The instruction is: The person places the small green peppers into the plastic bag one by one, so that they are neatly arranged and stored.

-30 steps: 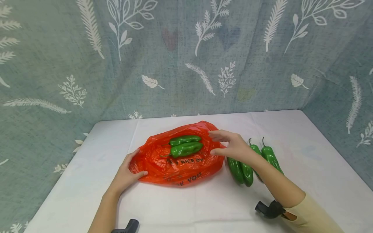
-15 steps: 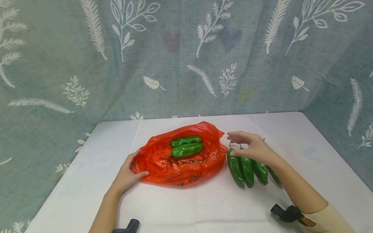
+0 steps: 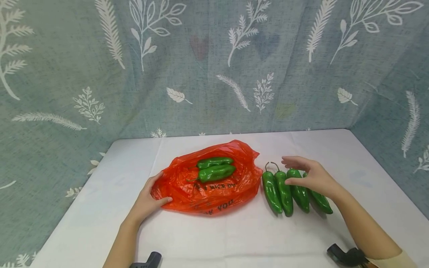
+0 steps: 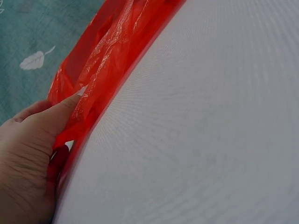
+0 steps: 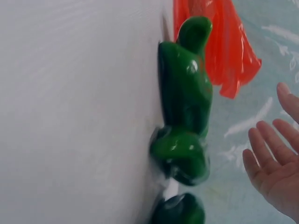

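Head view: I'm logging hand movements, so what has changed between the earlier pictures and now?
The bare right hand moved rightward, from over the right side of the thin red plastic bag to over the row of four long, glossy green peppers. Nothing was visibly taken hold of or let go. Unchanged: the left hand on the bag's left end and the two glossy green peppers in the bag.

The right grip is partly covering the rightmost green pepper. Some lettering on the red bag is looking illegible. In the right wrist view, the lower edge is cropping a blurred pepper.
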The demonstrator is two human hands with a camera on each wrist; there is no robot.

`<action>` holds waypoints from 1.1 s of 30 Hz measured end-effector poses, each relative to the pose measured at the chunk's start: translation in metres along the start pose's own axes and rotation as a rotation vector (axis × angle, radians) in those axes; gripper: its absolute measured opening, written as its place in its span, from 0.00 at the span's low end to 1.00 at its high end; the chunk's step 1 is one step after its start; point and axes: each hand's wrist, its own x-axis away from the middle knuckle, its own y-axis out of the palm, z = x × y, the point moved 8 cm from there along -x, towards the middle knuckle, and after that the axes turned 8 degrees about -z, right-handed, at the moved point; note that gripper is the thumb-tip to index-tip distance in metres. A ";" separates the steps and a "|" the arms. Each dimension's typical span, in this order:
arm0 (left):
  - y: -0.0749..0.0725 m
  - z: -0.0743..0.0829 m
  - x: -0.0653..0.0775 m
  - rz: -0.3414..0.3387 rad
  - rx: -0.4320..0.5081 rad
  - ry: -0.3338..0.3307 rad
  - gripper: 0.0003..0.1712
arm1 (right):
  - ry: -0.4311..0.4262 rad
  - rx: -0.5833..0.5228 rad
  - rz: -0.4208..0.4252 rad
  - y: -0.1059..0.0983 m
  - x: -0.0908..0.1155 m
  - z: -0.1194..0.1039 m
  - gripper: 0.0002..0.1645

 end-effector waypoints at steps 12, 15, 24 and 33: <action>0.004 0.003 -0.005 -0.006 -0.014 0.064 0.53 | 0.014 0.061 0.087 -0.015 0.031 0.024 0.41; 0.003 0.002 -0.005 -0.001 -0.016 0.062 0.53 | 0.014 0.064 0.111 -0.019 0.036 0.030 0.42; 0.002 0.001 -0.004 0.003 -0.032 0.045 0.53 | 0.010 0.077 0.149 -0.026 0.046 0.045 0.45; -0.001 0.001 -0.001 0.005 -0.027 0.045 0.53 | 0.087 0.107 0.134 -0.029 0.047 0.063 0.46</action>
